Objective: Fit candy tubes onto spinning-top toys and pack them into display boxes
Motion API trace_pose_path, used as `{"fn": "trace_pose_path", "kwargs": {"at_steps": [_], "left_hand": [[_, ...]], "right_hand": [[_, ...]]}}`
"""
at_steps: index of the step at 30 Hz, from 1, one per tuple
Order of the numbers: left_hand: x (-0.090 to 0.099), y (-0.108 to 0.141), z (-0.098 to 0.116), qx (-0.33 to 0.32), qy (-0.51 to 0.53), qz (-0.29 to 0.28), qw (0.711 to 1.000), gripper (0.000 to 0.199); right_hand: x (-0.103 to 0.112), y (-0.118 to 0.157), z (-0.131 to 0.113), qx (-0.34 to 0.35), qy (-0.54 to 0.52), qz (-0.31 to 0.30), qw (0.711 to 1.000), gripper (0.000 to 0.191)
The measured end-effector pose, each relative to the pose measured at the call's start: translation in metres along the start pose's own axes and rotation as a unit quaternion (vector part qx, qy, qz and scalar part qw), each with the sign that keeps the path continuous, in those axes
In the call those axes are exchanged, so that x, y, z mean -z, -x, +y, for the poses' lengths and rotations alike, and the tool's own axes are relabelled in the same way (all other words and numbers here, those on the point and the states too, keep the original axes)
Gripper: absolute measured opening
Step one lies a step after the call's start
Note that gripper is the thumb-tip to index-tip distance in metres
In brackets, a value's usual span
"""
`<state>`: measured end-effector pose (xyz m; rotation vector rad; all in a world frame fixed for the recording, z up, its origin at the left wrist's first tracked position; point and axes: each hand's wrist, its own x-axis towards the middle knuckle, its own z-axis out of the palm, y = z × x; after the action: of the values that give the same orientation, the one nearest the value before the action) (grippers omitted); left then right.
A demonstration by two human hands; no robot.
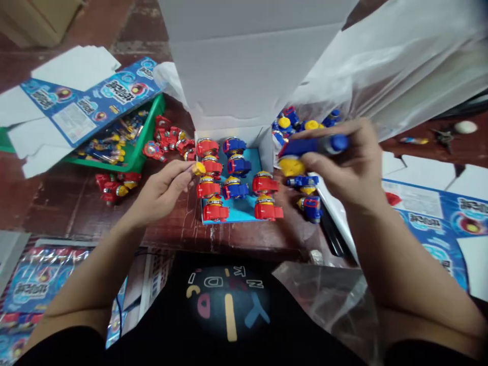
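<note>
My left hand (162, 193) pinches a small yellow-tipped piece (198, 169) at the left wall of an open display box (247, 211). Red toys (208, 188) and blue toys (235, 188) with yellow and silver parts stand in rows inside it. To the right of the box, my right hand (353, 175) grips a blue toy (312, 146) with a yellow part, slightly blurred. Under and beyond that hand lie more blue toys (310, 207) on the table.
Left of the box, loose red toys (163, 137) lie beside a green tray (141, 157) of small yellow-ended pieces. Flattened printed cartons (114, 91) rest over the tray, with others (438, 218) at right. Clear plastic sheeting (412, 66) covers the back right.
</note>
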<state>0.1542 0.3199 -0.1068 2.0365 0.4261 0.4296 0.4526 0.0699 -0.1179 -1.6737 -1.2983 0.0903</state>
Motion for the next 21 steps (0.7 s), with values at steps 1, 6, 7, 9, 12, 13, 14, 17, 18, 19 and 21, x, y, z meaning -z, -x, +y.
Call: {"fn": "trace_pose_path", "kwargs": {"at_steps": [1, 6, 7, 9, 12, 13, 14, 17, 18, 19, 21], "left_hand": [[-0.005, 0.0, 0.004, -0.01, -0.004, -0.015, 1.0, 0.037], [-0.021, 0.004, 0.023, 0.006, 0.001, -0.059, 0.998, 0.038], [-0.021, 0.006, 0.026, 0.003, -0.005, -0.063, 0.998, 0.037], [-0.02, 0.009, 0.031, -0.013, -0.033, -0.073, 0.997, 0.036], [-0.016, 0.01, 0.04, -0.048, -0.089, -0.08, 0.992, 0.032], [-0.016, 0.01, 0.043, -0.059, -0.106, -0.083, 0.989, 0.029], [-0.016, 0.01, 0.047, -0.07, -0.123, -0.086, 0.986, 0.027], [-0.02, 0.012, 0.056, -0.112, -0.173, -0.091, 0.974, 0.02], [-0.022, 0.013, 0.057, -0.133, -0.196, -0.08, 0.968, 0.019], [-0.026, 0.014, 0.058, -0.159, -0.225, -0.061, 0.959, 0.02], [-0.032, 0.015, 0.054, -0.228, -0.293, -0.008, 0.928, 0.023]], "right_hand": [[-0.006, -0.006, -0.022, 0.02, -0.003, -0.024, 1.0, 0.04], [-0.036, -0.033, -0.067, 0.149, 0.053, -0.146, 0.977, 0.048], [-0.039, -0.034, -0.066, 0.167, 0.066, -0.155, 0.972, 0.049], [-0.042, -0.035, -0.064, 0.194, 0.095, -0.177, 0.96, 0.052], [-0.042, -0.034, -0.07, 0.221, 0.169, -0.213, 0.937, 0.053], [-0.042, -0.033, -0.075, 0.225, 0.204, -0.22, 0.927, 0.05], [-0.042, -0.033, -0.081, 0.228, 0.24, -0.221, 0.918, 0.047], [-0.041, -0.03, -0.103, 0.216, 0.343, -0.22, 0.887, 0.037], [-0.042, -0.029, -0.11, 0.21, 0.37, -0.225, 0.877, 0.035], [-0.042, -0.028, -0.116, 0.206, 0.391, -0.232, 0.867, 0.032], [-0.044, -0.026, -0.125, 0.194, 0.41, -0.253, 0.855, 0.029]]}}
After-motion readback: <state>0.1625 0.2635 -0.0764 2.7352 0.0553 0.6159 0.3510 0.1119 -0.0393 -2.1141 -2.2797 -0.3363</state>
